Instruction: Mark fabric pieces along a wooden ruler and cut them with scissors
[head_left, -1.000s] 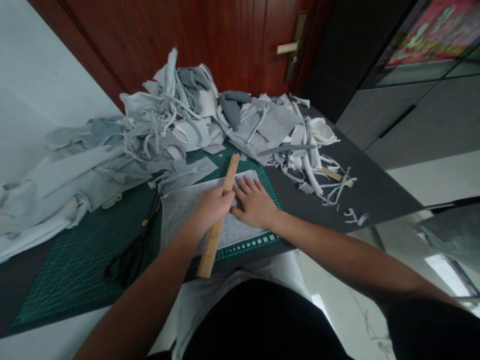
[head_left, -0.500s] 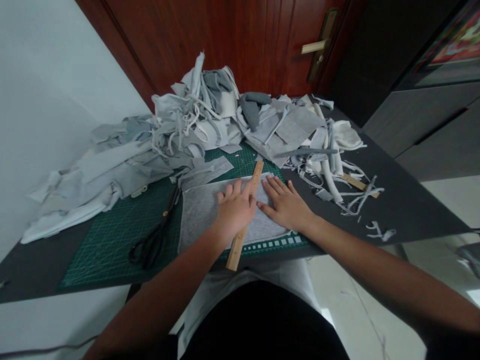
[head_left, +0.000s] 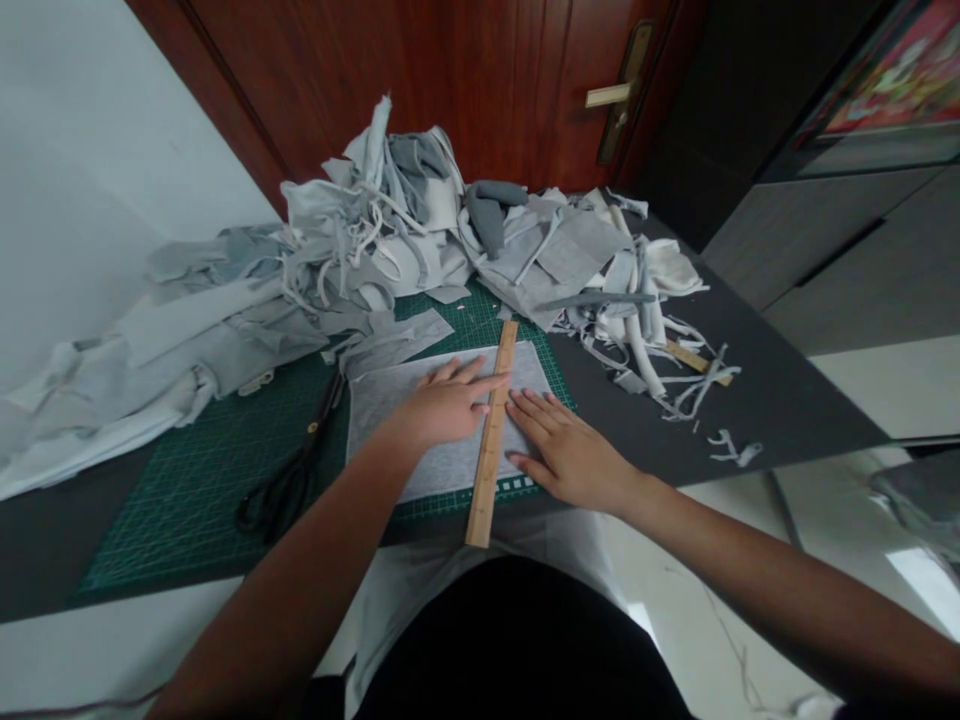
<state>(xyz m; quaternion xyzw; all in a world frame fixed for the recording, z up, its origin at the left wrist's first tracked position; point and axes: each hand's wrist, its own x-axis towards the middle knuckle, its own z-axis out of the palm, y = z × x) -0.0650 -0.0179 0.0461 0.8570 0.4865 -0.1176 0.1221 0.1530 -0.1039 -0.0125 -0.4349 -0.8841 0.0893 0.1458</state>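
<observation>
A flat piece of grey fabric (head_left: 382, 410) lies on the green cutting mat (head_left: 202, 480). Across it runs a wooden ruler (head_left: 490, 455), its near end sticking out past the table edge. My left hand (head_left: 442, 408) rests on the fabric left of the ruler, fingers spread, with the index finger reaching onto the ruler. To the ruler's right, my right hand (head_left: 566, 450) lies flat on the fabric, fingers stretched out and the fingertips close to the ruler's edge. Black scissors (head_left: 289, 480) lie on the mat, left of the fabric.
A big heap of grey and white fabric scraps (head_left: 420, 230) covers the back of the dark table (head_left: 787, 400). A second wooden strip (head_left: 697, 362) lies among scraps at the right. Behind stands a red-brown door (head_left: 487, 80); a white wall (head_left: 112, 120) is at the left.
The ruler has turned to lie straighter across the fabric. My left hand has shifted left, its index finger now stretched onto the ruler. My right hand has moved nearer to me.
</observation>
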